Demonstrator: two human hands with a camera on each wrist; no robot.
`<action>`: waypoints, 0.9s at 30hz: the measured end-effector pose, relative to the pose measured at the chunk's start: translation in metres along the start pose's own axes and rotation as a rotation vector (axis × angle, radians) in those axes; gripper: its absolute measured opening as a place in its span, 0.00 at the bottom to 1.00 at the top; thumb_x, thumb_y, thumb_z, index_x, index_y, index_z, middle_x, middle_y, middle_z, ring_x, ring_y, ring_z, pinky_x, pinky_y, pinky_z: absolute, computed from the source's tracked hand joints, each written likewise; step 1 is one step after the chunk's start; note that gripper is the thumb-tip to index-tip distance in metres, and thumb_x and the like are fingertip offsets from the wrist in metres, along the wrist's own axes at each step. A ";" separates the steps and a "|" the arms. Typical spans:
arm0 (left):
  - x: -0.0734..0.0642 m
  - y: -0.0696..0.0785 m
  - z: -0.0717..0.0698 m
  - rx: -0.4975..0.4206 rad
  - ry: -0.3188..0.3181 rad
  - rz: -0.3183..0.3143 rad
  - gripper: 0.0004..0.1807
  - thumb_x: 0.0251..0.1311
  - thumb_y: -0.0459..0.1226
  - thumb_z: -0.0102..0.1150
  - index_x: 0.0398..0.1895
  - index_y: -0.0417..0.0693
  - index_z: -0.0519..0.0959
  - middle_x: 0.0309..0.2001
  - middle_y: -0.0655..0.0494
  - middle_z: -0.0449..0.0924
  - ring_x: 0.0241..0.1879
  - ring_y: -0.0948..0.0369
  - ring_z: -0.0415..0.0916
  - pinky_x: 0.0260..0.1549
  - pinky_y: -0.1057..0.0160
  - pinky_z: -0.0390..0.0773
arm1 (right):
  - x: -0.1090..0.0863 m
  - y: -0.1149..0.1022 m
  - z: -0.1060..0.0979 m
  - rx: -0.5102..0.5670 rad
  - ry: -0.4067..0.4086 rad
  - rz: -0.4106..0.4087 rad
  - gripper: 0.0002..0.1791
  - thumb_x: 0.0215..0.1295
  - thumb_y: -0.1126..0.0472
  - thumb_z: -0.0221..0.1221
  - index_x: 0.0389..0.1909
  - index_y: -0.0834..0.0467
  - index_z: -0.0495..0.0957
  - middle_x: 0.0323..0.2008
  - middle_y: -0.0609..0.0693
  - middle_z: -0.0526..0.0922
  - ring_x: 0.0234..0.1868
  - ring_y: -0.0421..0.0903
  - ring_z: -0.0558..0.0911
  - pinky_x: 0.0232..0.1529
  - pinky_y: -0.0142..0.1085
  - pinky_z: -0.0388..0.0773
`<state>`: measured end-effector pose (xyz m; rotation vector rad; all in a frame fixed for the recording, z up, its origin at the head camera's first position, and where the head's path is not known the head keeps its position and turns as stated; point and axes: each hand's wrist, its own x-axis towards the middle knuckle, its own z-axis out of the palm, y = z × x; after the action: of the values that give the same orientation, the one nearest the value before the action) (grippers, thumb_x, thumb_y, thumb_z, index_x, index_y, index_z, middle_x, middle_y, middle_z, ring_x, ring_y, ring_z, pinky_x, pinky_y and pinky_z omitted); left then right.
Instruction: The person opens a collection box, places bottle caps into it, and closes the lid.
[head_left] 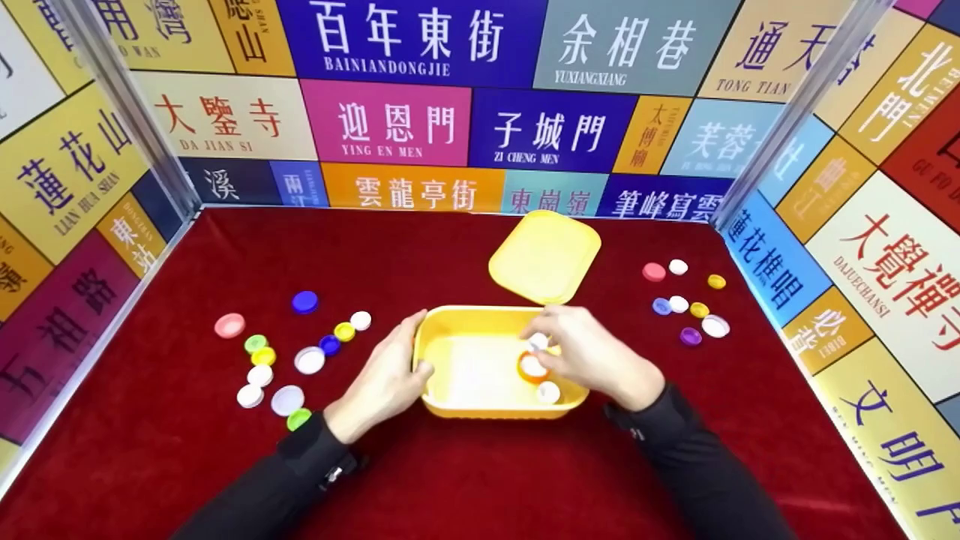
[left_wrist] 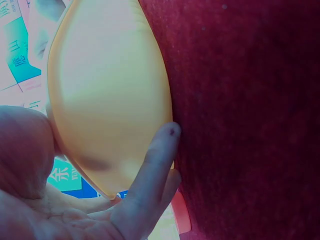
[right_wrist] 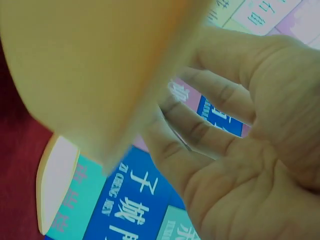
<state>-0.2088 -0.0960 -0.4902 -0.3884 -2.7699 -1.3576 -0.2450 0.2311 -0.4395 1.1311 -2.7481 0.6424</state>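
Note:
A yellow plastic container (head_left: 487,411) stands on the red cloth. My left hand (head_left: 386,379) grips its left end, thumb over the rim and fingers along the outer wall (left_wrist: 115,100). My right hand (head_left: 592,352) reaches over the right end, fingers bent down inside, with a white bottle cap (head_left: 538,343) between fingertips and thumb. Below that cap lie an orange ring-shaped cap (head_left: 527,375) with white inside it and another white cap (head_left: 548,392). In the right wrist view the container wall (right_wrist: 90,65) hides the fingertips of the right hand (right_wrist: 225,135).
A yellow lid (head_left: 546,259) lies flat behind the container. Several coloured caps are spread at left, among them a blue cap (head_left: 305,302) and a pink cap (head_left: 229,325). More caps lie at right, including a purple cap (head_left: 691,336). Printed panels (head_left: 390,124) wall the table.

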 end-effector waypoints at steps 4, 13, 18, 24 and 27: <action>0.000 0.000 0.000 0.009 -0.003 0.004 0.42 0.75 0.26 0.63 0.91 0.32 0.63 0.85 0.33 0.73 0.85 0.42 0.74 0.85 0.41 0.75 | -0.002 -0.006 0.007 0.028 -0.059 -0.031 0.11 0.73 0.66 0.76 0.53 0.61 0.95 0.44 0.56 0.93 0.45 0.54 0.88 0.51 0.45 0.89; 0.000 -0.001 -0.001 0.013 -0.010 -0.008 0.42 0.76 0.27 0.63 0.92 0.33 0.62 0.86 0.34 0.72 0.85 0.41 0.74 0.86 0.40 0.75 | 0.000 -0.013 0.010 0.121 -0.165 -0.028 0.11 0.76 0.66 0.74 0.55 0.61 0.94 0.44 0.59 0.90 0.40 0.54 0.84 0.37 0.31 0.78; -0.001 -0.002 -0.001 0.017 -0.012 -0.010 0.42 0.76 0.27 0.63 0.92 0.33 0.62 0.86 0.33 0.72 0.86 0.41 0.73 0.86 0.40 0.74 | 0.000 -0.012 0.007 0.087 -0.131 -0.046 0.12 0.74 0.67 0.73 0.56 0.61 0.94 0.47 0.60 0.92 0.46 0.57 0.88 0.49 0.42 0.87; 0.000 -0.002 -0.001 0.017 -0.011 -0.005 0.43 0.76 0.27 0.64 0.92 0.34 0.62 0.85 0.33 0.73 0.85 0.41 0.74 0.86 0.40 0.74 | -0.001 -0.010 0.002 0.092 -0.112 -0.007 0.13 0.77 0.63 0.74 0.58 0.60 0.94 0.49 0.59 0.93 0.51 0.58 0.88 0.58 0.51 0.89; 0.000 -0.002 -0.001 0.018 -0.010 -0.008 0.43 0.76 0.27 0.64 0.92 0.34 0.62 0.85 0.33 0.73 0.84 0.41 0.75 0.86 0.40 0.75 | 0.000 -0.008 0.001 0.091 -0.090 -0.005 0.14 0.76 0.64 0.75 0.58 0.61 0.93 0.51 0.59 0.94 0.53 0.58 0.90 0.60 0.52 0.92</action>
<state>-0.2095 -0.0977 -0.4908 -0.3855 -2.7927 -1.3352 -0.2397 0.2260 -0.4375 1.2133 -2.8160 0.7415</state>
